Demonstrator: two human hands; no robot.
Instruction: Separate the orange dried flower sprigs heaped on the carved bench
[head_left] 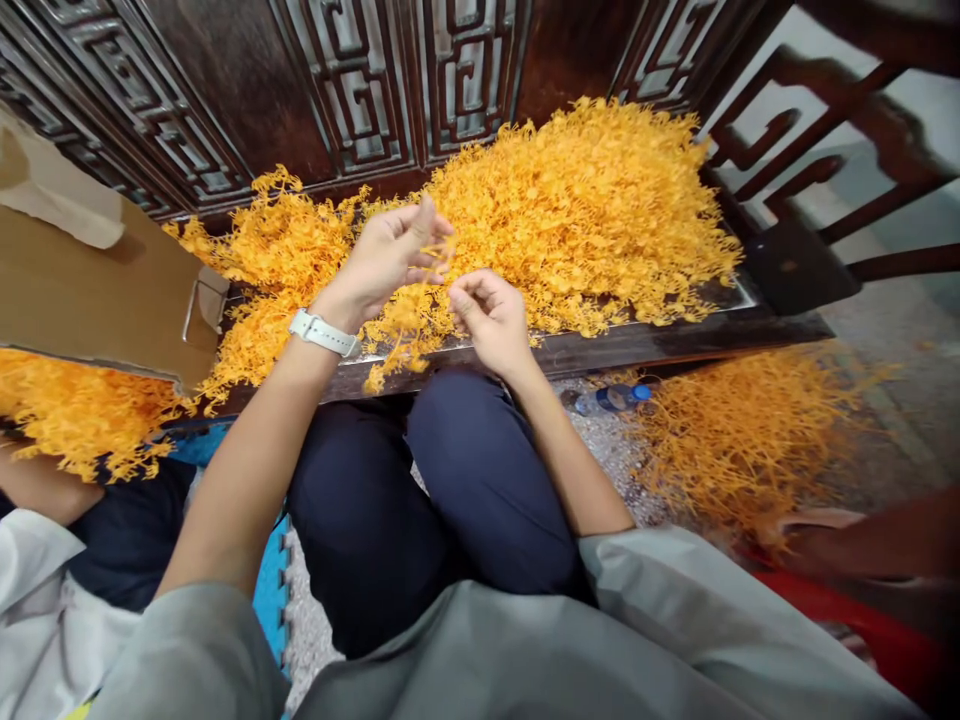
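My left hand (394, 250), with a pale watch strap on its wrist, is raised over the front of the bench. Its fingers are curled round a thin orange plastic piece (430, 262), part of which shows between them. Close by on the right, my right hand (491, 318) has its thumb and forefinger pinched together; whatever sits in the pinch is too small to make out. Behind both hands lies a large heap of orange branching plastic pieces (585, 215). A few orange pieces (397, 345) hang at the bench's front edge beneath my hands.
A dark wooden bench (630, 348) with a carved back bears the heap. At left stands a cardboard box (97, 270), near another person's arm (45, 480). On the floor at right are a water bottle (611, 398) and a pile of thin orange strands (742, 430).
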